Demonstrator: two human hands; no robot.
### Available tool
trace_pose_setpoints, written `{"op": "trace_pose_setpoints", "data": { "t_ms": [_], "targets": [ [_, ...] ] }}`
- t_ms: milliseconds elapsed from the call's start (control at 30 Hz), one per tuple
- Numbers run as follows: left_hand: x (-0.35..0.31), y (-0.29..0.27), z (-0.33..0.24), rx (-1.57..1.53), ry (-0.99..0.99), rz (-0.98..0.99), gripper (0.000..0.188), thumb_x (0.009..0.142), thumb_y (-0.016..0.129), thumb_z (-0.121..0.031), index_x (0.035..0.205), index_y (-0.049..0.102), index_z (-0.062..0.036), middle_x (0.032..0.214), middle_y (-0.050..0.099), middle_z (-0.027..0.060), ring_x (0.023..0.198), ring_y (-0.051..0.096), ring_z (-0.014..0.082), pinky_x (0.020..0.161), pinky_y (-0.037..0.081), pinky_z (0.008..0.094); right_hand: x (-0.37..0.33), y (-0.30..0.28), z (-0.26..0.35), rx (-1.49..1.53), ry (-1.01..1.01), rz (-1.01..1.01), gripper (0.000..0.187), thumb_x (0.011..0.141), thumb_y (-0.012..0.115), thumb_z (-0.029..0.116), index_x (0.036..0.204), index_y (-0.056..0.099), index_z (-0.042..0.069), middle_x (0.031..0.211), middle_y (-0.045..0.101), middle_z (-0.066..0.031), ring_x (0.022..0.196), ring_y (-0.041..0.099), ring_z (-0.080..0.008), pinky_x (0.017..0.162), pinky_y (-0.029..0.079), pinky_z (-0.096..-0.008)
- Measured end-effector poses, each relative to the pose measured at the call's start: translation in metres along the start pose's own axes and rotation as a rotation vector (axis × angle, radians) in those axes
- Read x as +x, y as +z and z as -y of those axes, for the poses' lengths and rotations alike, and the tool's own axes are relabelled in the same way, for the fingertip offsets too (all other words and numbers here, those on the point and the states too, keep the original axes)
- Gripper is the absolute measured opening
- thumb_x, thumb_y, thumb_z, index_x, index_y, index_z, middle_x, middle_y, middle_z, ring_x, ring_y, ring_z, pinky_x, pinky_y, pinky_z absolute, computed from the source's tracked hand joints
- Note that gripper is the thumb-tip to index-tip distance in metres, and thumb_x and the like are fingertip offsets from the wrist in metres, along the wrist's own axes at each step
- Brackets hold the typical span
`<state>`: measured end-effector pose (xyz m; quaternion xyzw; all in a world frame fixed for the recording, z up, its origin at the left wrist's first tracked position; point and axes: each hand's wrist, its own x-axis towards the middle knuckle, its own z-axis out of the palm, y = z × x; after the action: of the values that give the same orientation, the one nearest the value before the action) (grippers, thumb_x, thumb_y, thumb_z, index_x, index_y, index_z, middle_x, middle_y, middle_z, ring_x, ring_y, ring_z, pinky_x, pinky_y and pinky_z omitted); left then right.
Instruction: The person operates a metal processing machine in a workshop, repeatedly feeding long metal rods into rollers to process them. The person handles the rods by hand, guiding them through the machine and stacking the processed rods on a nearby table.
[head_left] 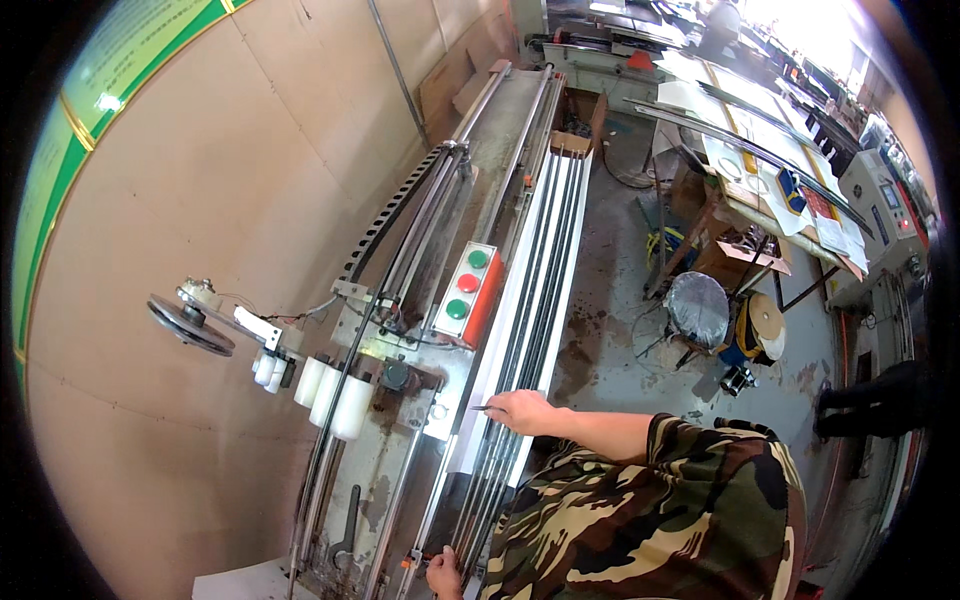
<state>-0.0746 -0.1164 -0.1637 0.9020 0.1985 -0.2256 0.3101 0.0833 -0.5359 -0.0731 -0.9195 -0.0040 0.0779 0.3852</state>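
My right hand (522, 412) is closed in a pinch over the long rack beside the machine. A small, thin dark tool (488, 408) sticks out from its fingertips; its exact kind is too small to tell. Beneath this hand, several long dark rods (545, 290) run side by side along a white strip (508, 330). Down at the lower edge, my left hand (444, 576) has its fingers curled by the near end of the rods, next to an orange-tipped piece (411, 560). Whatever those fingers hold is hidden.
A control box (468, 292) with green and red buttons sits on the machine bed. White rollers (335, 400) and a black wrench (347, 525) are left of it. A plastic-covered stool (697, 305) and a cluttered worktable (760, 205) stand to the right. Someone's dark-clothed leg (870, 405) shows far right.
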Motion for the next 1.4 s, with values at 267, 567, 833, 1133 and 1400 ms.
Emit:
{"op": "trace_pose_setpoints", "data": {
  "t_ms": [267, 567, 833, 1133, 1400],
  "targets": [
    [-0.021, -0.034, 0.021, 0.114, 0.153, -0.133, 0.067, 0.102, 0.043, -0.058, 0.1, 0.072, 0.0023, 0.096, 0.069, 0.0291, 0.092, 0.062, 0.0504, 0.082, 0.047, 0.0539, -0.021, 0.042, 0.019, -0.183, 0.014, -0.07, 0.034, 0.102, 0.051, 0.041, 0.112, 0.066, 0.012, 0.101, 0.07, -0.0111, 0.092, 0.068, -0.0368, 0.078, 0.054, -0.0513],
    [-0.032, -0.046, 0.075, 0.292, 0.082, -0.116, 0.06, 0.104, 0.042, -0.05, 0.113, 0.07, 0.0014, 0.109, 0.069, 0.028, 0.1, 0.064, 0.0502, 0.09, 0.05, 0.0548, -0.053, 0.121, 0.025, -0.236, -0.151, -0.196, 0.03, 0.099, 0.057, 0.039, 0.097, 0.061, 0.009, 0.08, 0.065, -0.0081, 0.077, 0.068, -0.0318, 0.064, 0.055, -0.0484],
    [-0.018, -0.044, 0.184, 0.447, 0.469, -0.233, 0.057, 0.107, 0.041, -0.045, 0.079, 0.069, -0.0044, 0.069, 0.065, 0.0204, 0.062, 0.063, 0.0396, 0.058, 0.049, 0.0526, -0.079, 0.156, 0.062, -0.304, -0.099, -0.11, 0.033, 0.099, 0.055, 0.043, 0.096, 0.06, 0.011, 0.085, 0.065, -0.0077, 0.078, 0.068, -0.0319, 0.065, 0.055, -0.0471],
    [-0.047, -0.064, 0.202, 0.509, 0.432, -0.315, 0.047, 0.107, 0.04, -0.039, 0.101, 0.072, -0.0043, 0.089, 0.069, 0.022, 0.077, 0.065, 0.0412, 0.068, 0.051, 0.053, -0.105, 0.198, 0.096, -0.306, -0.083, -0.066, 0.032, 0.1, 0.055, 0.042, 0.095, 0.06, 0.011, 0.087, 0.065, -0.0073, 0.082, 0.067, -0.0308, 0.066, 0.055, -0.0459],
    [-0.11, -0.096, 0.169, 0.406, 0.175, -0.692, 0.048, 0.105, 0.046, -0.041, 0.105, 0.073, -0.0012, 0.106, 0.07, 0.0261, 0.098, 0.066, 0.0433, 0.085, 0.052, 0.0534, -0.123, 0.241, 0.115, -0.307, -0.119, -0.072, 0.032, 0.099, 0.057, 0.043, 0.096, 0.062, 0.012, 0.088, 0.066, -0.0071, 0.081, 0.068, -0.0311, 0.067, 0.055, -0.0465]
  ]
}}
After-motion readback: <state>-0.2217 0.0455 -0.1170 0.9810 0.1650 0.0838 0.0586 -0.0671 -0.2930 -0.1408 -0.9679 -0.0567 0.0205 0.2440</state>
